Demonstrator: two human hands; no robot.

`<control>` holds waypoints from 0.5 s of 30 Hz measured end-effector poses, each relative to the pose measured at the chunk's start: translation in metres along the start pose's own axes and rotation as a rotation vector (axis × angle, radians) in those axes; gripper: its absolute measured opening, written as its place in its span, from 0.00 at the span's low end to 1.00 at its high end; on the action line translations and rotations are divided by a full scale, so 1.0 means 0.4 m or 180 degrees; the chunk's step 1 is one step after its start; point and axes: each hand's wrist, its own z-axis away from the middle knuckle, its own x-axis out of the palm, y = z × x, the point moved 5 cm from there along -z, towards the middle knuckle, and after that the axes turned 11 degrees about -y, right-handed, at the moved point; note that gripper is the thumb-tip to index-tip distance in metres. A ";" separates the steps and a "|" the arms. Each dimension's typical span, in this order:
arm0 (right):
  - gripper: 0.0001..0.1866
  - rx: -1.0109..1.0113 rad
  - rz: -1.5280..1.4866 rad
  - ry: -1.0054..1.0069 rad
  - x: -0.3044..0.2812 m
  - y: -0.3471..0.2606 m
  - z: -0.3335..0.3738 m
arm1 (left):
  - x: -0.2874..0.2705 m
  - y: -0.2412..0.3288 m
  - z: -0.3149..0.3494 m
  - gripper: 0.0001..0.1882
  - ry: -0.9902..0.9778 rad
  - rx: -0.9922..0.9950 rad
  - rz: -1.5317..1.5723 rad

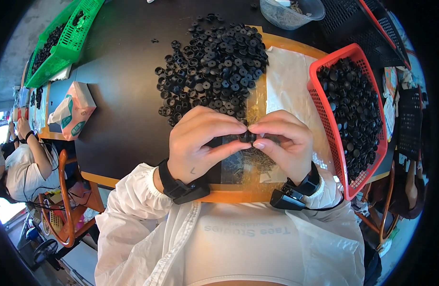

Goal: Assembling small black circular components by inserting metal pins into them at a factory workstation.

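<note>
In the middle of the view, a small black round plastic part (247, 137) is pinched between the fingertips of both my hands. My left hand (194, 138) grips it from the left with thumb and forefinger, and my right hand (287, 142) does the same from the right. The fingertips hide much of the part. Just beyond my hands spreads a heap of black round plastic caps (224, 62), some showing a small center hole. Beneath and nearer to me, thin metal pins (257, 161) lie scattered on the taped table edge.
A red basket (318, 88) full of black round caps stands at the right. The far left has a green basket (79, 33) with black parts, near a tissue pack (80, 107). A clear bowl (291, 20) and black crates (367, 31) sit at the back. Another person (33, 164) works at left.
</note>
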 end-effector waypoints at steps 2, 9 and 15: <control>0.16 -0.0039 -0.0010 -0.0085 0.003 0.002 0.001 | 0.003 0.000 0.002 0.18 -0.0023 0.0030 -0.0024; 0.16 0.0642 -0.0561 -0.0433 0.012 0.020 -0.005 | 0.004 0.001 0.007 0.17 0.0014 0.0259 -0.0299; 0.16 0.0792 -0.1385 -0.0868 0.018 0.036 0.003 | 0.008 0.007 0.010 0.17 -0.0037 0.0189 -0.0306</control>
